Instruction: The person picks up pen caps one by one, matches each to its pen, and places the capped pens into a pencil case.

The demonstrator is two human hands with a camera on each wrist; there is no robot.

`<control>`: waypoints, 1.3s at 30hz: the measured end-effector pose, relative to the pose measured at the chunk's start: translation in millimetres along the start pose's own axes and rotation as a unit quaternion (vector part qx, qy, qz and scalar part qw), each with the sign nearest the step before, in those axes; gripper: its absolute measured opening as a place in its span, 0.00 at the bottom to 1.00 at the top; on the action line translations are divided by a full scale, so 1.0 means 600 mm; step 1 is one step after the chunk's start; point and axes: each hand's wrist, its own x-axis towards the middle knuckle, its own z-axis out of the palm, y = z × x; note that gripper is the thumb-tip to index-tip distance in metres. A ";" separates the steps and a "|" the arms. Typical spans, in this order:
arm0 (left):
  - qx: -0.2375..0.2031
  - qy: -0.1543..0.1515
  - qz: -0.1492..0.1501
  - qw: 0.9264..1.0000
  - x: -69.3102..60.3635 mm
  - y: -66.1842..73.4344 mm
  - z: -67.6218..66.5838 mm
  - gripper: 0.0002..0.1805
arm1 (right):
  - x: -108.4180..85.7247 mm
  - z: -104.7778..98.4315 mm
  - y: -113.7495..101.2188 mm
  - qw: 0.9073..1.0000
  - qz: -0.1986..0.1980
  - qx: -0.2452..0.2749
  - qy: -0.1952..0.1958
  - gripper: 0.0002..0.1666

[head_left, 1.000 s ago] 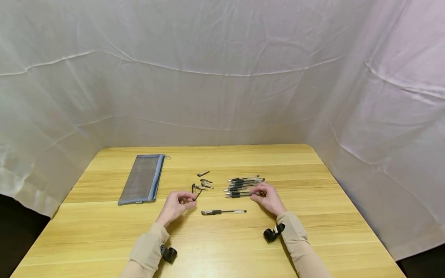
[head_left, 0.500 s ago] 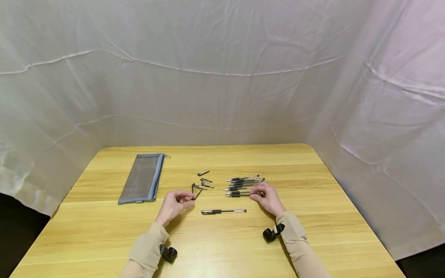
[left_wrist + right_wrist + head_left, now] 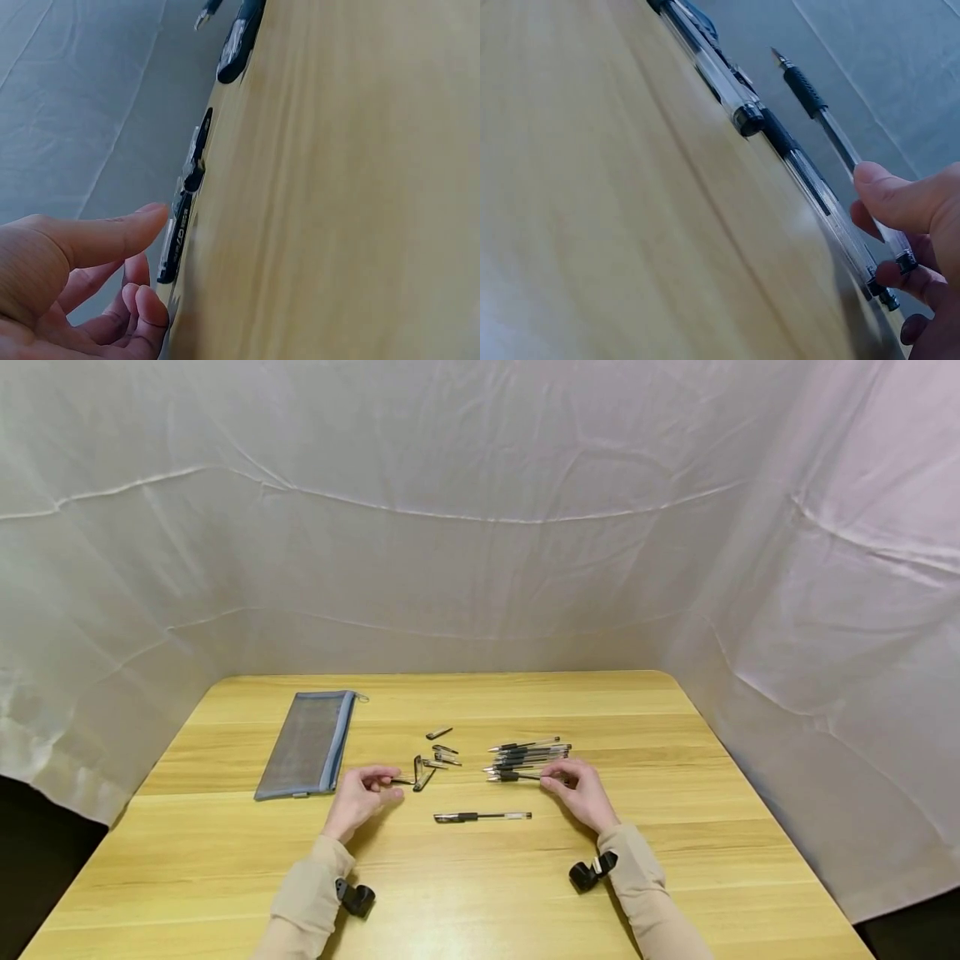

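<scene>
while the right hand point(image 3: 579, 788) pinches an uncapped gel pen point(image 3: 805, 93) beside the pen row point(image 3: 521, 757), the left hand point(image 3: 362, 798) has thumb and fingers parted near a black pen cap point(image 3: 177, 244).

We recognise a curtained, booth-like workspace: pale, creased fabric hangings point(image 3: 480, 577) enclose the wood-grained counter point(image 3: 720, 827) at its back and sides.

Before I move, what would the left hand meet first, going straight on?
Probably the loose pen caps just beyond the left hand; whether it touches one now is unclear.
</scene>
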 end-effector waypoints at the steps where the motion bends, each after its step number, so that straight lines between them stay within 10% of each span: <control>1: 0.002 0.001 -0.002 1.000 0.001 -0.001 -0.001 0.20 | -0.001 0.000 -0.002 1.000 0.007 0.002 0.001 0.05; 19: 0.131 0.027 0.025 0.991 0.020 -0.002 -0.009 0.16 | -0.010 0.004 -0.008 0.987 0.024 0.159 0.010 0.11; 39: 0.166 0.039 0.049 0.984 0.023 0.000 -0.007 0.10 | -0.009 0.004 -0.006 0.978 0.069 0.196 0.002 0.16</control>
